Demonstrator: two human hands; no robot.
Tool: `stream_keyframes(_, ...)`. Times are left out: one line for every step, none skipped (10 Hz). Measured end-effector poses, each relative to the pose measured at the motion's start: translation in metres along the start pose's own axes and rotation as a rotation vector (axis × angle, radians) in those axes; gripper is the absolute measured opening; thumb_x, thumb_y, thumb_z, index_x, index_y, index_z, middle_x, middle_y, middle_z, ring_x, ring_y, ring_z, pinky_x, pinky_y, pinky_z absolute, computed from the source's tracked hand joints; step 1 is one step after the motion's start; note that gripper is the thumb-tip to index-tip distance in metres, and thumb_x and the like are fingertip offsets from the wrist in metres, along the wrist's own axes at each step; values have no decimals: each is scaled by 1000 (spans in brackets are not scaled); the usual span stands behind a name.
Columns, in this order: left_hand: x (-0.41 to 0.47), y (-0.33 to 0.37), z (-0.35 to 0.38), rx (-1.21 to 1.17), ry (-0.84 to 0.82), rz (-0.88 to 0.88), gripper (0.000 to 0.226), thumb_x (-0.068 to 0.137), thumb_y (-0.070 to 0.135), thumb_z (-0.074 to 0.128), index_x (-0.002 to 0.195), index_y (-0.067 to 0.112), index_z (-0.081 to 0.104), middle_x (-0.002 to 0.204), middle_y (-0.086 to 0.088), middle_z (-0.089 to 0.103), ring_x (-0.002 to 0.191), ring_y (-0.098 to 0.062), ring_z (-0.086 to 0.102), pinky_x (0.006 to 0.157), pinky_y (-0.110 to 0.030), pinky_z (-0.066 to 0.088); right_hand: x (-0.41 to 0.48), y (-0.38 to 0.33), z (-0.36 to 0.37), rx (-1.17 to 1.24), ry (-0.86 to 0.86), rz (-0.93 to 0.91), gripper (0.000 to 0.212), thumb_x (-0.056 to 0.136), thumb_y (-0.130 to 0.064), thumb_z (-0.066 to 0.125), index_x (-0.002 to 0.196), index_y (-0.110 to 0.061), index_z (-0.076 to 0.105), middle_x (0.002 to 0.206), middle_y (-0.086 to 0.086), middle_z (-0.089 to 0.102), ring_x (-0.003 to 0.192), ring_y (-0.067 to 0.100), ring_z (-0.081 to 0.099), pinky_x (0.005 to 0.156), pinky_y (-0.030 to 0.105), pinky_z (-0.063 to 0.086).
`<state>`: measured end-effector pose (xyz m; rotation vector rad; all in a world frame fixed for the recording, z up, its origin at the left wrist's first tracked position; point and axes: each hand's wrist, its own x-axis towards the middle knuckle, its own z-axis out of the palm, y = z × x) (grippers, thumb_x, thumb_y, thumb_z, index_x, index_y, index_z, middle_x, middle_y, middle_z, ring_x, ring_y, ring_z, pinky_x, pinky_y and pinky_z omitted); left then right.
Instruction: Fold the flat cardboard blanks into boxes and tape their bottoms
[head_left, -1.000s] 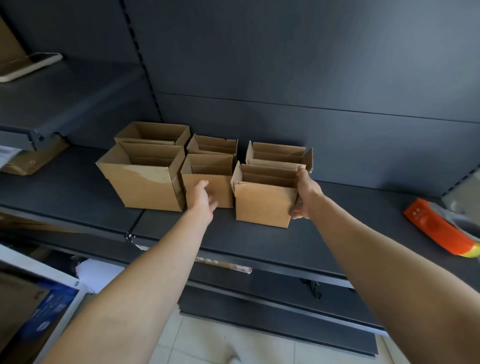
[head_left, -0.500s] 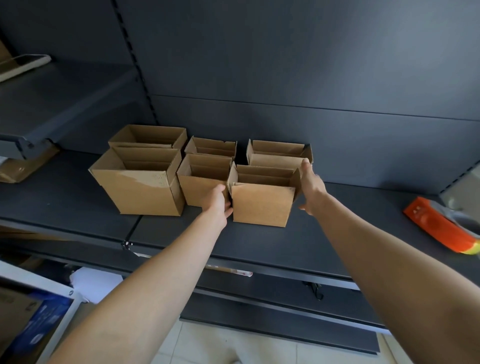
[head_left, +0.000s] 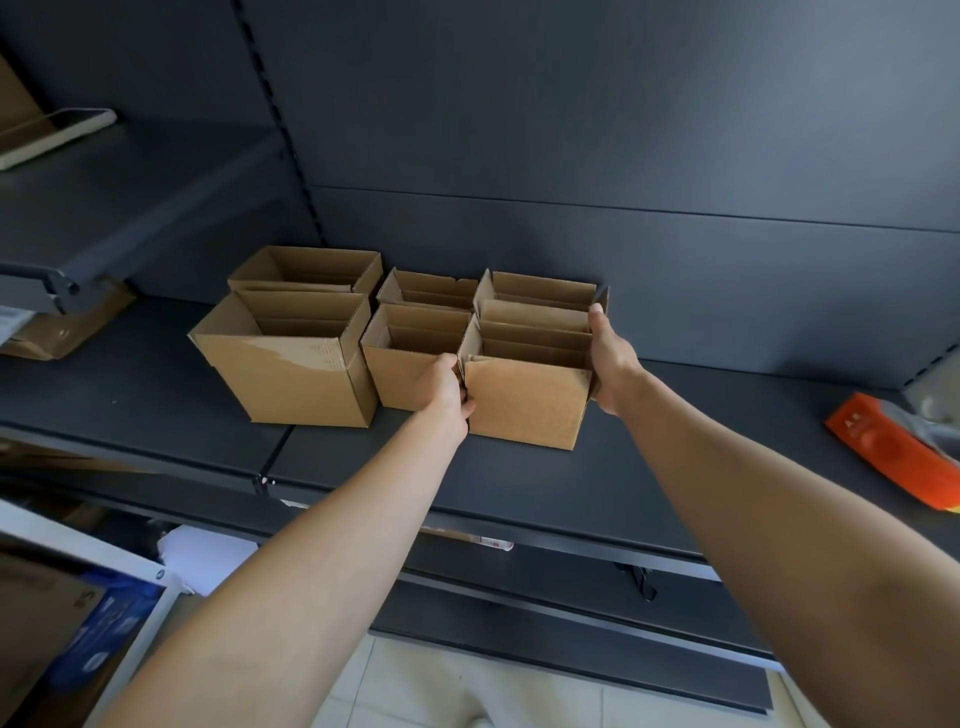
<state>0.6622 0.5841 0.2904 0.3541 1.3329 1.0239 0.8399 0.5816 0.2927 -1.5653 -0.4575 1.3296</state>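
Note:
Several folded brown cardboard boxes stand open-topped in two rows on a dark grey shelf (head_left: 649, 467). The front right box (head_left: 524, 400) sits between my hands. My left hand (head_left: 444, 387) grips its left front corner, fingers curled round the edge. My right hand (head_left: 610, 364) lies against its right side, thumb up at the top rim and fingers hidden behind the wall. A middle front box (head_left: 405, 364) stands just left of it, and a larger box (head_left: 291, 374) at the far left. Three more boxes stand in the back row (head_left: 540, 288).
An orange tape dispenser (head_left: 893, 452) lies on the shelf at the far right. A higher shelf (head_left: 78, 208) juts out at the left with flat cardboard (head_left: 62, 332) under it. Lower left holds a white-framed bin (head_left: 78, 613). Tiled floor shows below.
My left hand moved right from the middle box to the front right box's left corner. The front right box now sits closer to the back row.

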Motion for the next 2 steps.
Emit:
stream_keyframes(3,-1,-1,7,19,13,14,94,20,51,84,11,56,99,-10,60,99,-24,58,81,-35,49,3,-1,-4,-19,50,-29,75,86,-69,41,136,-13,46,127,6,59,112,28,60,99,47,48)
stream_keyframes(-1,-2,-2,97,114,144,20,91,16,52,72,14,50,77,-3,53,73,-17,53,69,-30,46,0,-6,-8,-78,124,-92,73,87,-67,40,133,-11,48,125,7,61,107,26,60,98,41,48)
